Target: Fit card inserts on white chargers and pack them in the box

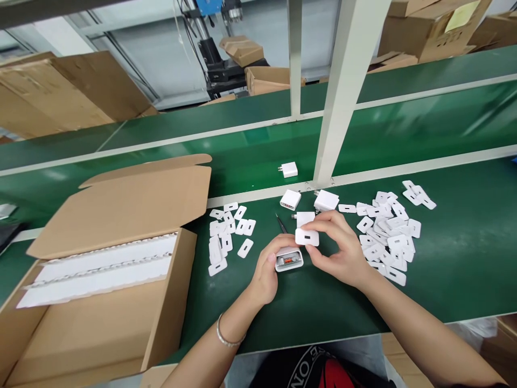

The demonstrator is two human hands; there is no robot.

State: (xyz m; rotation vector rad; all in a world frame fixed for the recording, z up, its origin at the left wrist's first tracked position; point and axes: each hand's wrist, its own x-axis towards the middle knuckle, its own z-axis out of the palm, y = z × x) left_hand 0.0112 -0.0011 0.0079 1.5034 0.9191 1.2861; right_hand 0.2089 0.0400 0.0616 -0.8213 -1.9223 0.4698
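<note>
My left hand (pixel 267 269) grips a white charger housing (pixel 289 260). Its open end faces me and shows orange and metal parts inside. Between the thumb and fingers of my right hand (pixel 339 249) is a white cover plate (pixel 307 237) with a small dark slot, held just above and right of the housing, tilted up. Behind my hands lie several white chargers: one (pixel 305 217) partly hidden by my right hand, one (pixel 290 199) with its open end showing, and one (pixel 326 200) farther right. Dark tweezers (pixel 281 223) lie near my left fingers.
Loose cover plates form a large pile (pixel 388 237) on the right and a smaller one (pixel 226 231) on the left. An open cardboard box (pixel 169 302) stands at left. A pale post (pixel 339 97) rises behind the chargers; another charger (pixel 289 170) sits beyond the rail.
</note>
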